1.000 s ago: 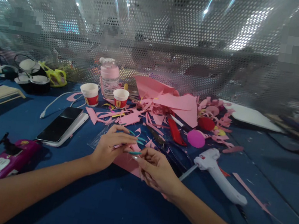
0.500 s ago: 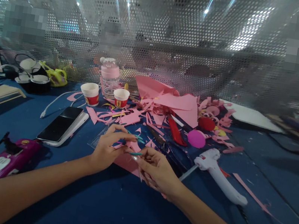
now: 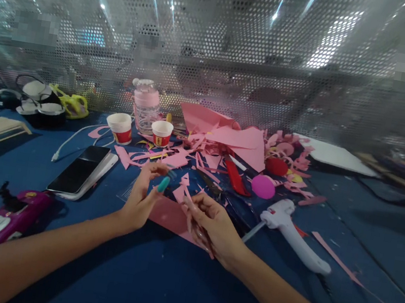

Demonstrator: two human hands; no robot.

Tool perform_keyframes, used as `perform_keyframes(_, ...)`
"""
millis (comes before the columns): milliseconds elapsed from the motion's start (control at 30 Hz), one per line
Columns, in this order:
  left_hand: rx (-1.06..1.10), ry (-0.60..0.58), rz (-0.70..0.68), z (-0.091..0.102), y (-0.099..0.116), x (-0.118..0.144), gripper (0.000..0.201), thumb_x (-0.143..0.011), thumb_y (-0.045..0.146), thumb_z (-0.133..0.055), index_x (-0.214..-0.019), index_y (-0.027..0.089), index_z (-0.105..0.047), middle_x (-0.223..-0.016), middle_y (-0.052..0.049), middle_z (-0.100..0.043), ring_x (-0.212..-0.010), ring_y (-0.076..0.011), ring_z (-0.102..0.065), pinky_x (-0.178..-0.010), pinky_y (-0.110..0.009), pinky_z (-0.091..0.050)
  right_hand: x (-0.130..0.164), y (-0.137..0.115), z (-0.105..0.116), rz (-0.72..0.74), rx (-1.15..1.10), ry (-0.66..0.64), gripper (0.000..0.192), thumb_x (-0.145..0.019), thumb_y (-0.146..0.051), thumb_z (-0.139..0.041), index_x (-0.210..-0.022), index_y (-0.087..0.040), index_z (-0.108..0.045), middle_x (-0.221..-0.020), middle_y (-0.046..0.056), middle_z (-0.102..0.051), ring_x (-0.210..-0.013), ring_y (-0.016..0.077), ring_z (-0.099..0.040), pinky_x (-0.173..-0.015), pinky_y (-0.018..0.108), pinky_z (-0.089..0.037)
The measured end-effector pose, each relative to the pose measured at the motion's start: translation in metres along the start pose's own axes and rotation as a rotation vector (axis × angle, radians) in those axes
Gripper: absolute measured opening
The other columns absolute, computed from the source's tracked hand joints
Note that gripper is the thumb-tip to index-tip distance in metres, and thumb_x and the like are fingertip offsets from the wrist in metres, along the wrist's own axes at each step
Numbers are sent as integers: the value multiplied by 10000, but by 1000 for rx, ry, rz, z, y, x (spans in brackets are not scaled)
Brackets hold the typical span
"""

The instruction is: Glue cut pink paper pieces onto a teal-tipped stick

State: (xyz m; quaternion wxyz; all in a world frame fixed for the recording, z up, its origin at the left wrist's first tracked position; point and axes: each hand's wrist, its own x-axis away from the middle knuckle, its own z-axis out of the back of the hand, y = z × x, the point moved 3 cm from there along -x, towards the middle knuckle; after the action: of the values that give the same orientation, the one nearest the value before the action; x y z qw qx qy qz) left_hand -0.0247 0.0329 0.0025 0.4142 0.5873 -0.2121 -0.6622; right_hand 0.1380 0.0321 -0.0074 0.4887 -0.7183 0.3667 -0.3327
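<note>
The left hand (image 3: 140, 197) is lifted a little off the blue table (image 3: 150, 286). Its fingers are partly curled, with the thumb and first finger close together near the top. A teal nail shows on one finger. It looks like it pinches something tiny, but I cannot tell what it is.

The right hand (image 3: 210, 224) is just beside the left hand, on its right. Its fingers are curled in and closed on a thin stick-like thing that is too small and blurry to name. Between and under both hands lies a pink paper piece (image 3: 169, 215), flat on the table. The right hand rests over its edge.

Past the hands, farther from the person, is a big heap of pink paper scraps (image 3: 227, 140). A red knife (image 3: 236, 177) and a pink ball (image 3: 263, 186) lie in that heap. To the right of the right hand lies a white glue gun (image 3: 291, 232). To the left of the left hand is a phone (image 3: 78, 173) lying flat, and nearer the person a purple box (image 3: 3, 220). Behind the phone stand two paper cups (image 3: 121, 127) and a pink bottle (image 3: 145, 104).
</note>
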Motion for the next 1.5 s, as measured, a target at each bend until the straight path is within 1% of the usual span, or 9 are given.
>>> perform_keyframes(100,-14,-222,86,-6,-1,-1,313,-862,422,-363,-826,172,-547,-772,-41,-549,-731,-151,-520,-678,-288,-430,-3,2,3,34,-18,28,245,-719,-373,-629,-777,-180,-489,-460,-82,-539,-241,14,-368,-256,130,-257)
perform_keyframes(167,-35,-370,94,-11,1,-1,285,-849,405,-407,-789,171,-558,-734,-26,-557,-695,-142,-520,-651,-272,-420,-3,3,4,40,3,31,236,-719,-360,-633,-774,-181,-490,-463,-85,-530,-240,11,-364,-249,130,-252)
perform_keyframes(300,-101,-393,113,-13,1,-1,213,-821,352,-486,-745,166,-556,-723,-15,-573,-691,-135,-535,-651,-261,-416,-1,2,0,22,47,10,220,-735,-356,-620,-769,-187,-484,-457,-96,-506,-233,11,-353,-236,133,-260)
perform_keyframes(567,-37,-172,-7,-4,4,0,196,-835,277,-480,-688,164,-545,-654,-2,-532,-611,-110,-506,-593,-245,-392,-3,3,2,56,1,49,218,-714,-333,-644,-774,-189,-492,-454,-106,-483,-225,8,-345,-229,137,-261)
perform_keyframes(933,324,474,418,17,-35,-14,310,-717,461,-577,-661,170,-486,-579,59,-448,-494,-56,-420,-484,-169,-383,-5,2,7,156,-68,133,264,-701,-297,-652,-904,-201,-513,-546,-107,-468,-272,-9,-324,-263,132,-302)
perform_keyframes(1100,406,683,524,27,-47,-21,324,-650,439,-621,-620,169,-445,-547,73,-433,-460,-48,-405,-448,-166,-375,-5,2,9,199,-109,133,353,-716,-270,-647,-1015,-224,-464,-574,-111,-468,-288,-2,-348,-284,136,-350)
perform_keyframes(1200,409,728,541,30,-52,-22,336,-638,445,-621,-604,169,-431,-554,73,-437,-468,-48,-418,-466,-177,-391,-5,2,10,212,-144,126,279,-734,-262,-631,-956,-221,-467,-580,-105,-492,-285,-4,-342,-274,128,-334)
perform_keyframes(1333,355,691,537,29,-54,-21,341,-649,447,-613,-596,167,-427,-530,78,-416,-454,-45,-399,-439,-165,-361,-3,0,9,233,-172,102,254,-726,-243,-640,-912,-221,-468,-568,-108,-481,-286,-4,-334,-259,119,-307)
perform_keyframes(1500,377,718,566,31,-55,-23,279,-672,387,-597,-608,169,-437,-541,75,-430,-455,-48,-401,-450,-172,-364,0,-6,11,312,-134,135,279,-722,-250,-652,-916,-226,-454,-580,-94,-492,-343,19,-415,-286,127,-325)
